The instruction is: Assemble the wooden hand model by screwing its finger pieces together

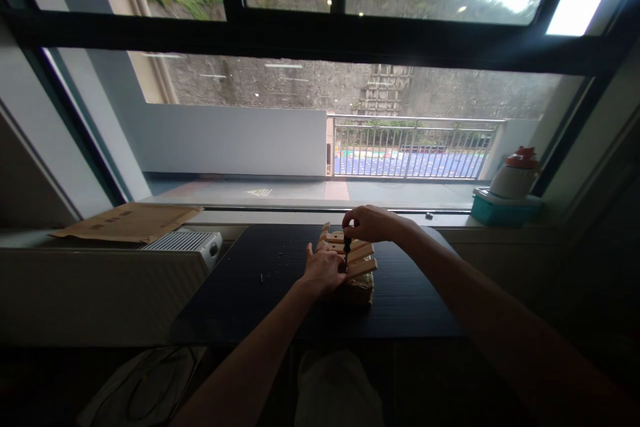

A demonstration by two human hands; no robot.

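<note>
At mid-tabletop point(280, 293), the left hand point(325, 270) lies flat and spread on the wooden slat assembly point(363, 265), seemingly steadying it, while the right hand point(373, 222) pinches a small dark screwdriver point(346, 252) upright on a slat.

The slats point(361, 260) are pale bare wood, smooth and without any shine. The tool point(346, 252) over them is dark and matt. Under both is a black matt surface point(270, 293), finely ribbed. Nearby lie flat brown cardboard point(127, 221), a white ribbed heater point(185, 241) and a glossy teal plastic box point(503, 210).
</note>
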